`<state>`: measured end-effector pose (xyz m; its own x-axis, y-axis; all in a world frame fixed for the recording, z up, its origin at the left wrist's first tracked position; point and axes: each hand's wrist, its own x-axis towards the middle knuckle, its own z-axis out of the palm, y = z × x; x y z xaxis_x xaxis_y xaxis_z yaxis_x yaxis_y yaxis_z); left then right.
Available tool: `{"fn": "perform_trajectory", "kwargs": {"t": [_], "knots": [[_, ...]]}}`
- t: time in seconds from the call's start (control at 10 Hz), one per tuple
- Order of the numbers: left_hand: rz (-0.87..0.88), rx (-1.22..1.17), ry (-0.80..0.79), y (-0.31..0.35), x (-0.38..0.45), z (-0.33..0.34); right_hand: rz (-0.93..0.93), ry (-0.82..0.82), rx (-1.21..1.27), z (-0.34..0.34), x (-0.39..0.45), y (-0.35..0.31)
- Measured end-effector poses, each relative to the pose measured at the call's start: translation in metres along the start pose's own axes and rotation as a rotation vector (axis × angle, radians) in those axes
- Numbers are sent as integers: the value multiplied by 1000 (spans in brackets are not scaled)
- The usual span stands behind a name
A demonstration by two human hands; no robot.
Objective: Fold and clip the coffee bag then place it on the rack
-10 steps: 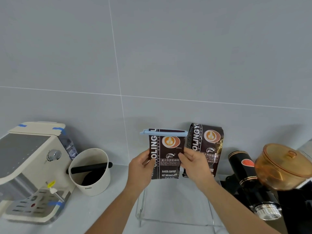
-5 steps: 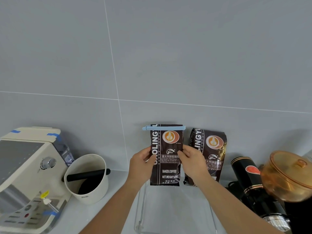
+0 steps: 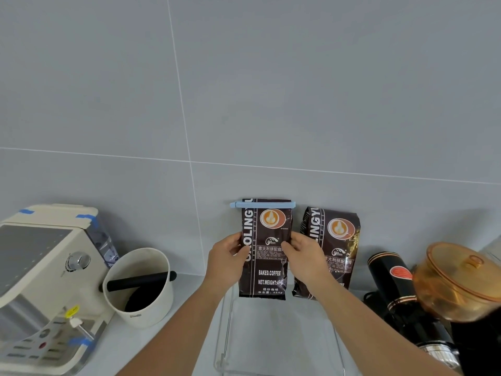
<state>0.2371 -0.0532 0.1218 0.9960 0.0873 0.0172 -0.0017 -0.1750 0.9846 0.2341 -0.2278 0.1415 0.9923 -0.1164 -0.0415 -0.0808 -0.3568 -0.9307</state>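
A dark brown coffee bag stands upright at the back of the clear acrylic rack, against the wall. A light blue clip is clamped across its folded top. My left hand grips the bag's left edge at mid height and my right hand grips its right edge. The bag's bottom edge is at the rack's surface; whether it touches I cannot tell.
A second coffee bag stands on the rack just right of the held one. A white knock box and a cream espresso machine sit to the left. A black grinder with an amber lid is on the right.
Both hands have carried the clipped bag back toward the wall and lower, down to the rack beside the second bag. The view has shifted slightly.
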Motion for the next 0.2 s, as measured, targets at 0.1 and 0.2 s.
{"fn": "perform_trajectory", "kwargs": {"t": [0.1, 0.2], "knots": [[13, 12, -12, 5, -2, -2, 25, -32, 45, -4, -5, -4], [-3, -26, -10, 12, -8, -6, 9, -31, 106, -11, -13, -17]]}}
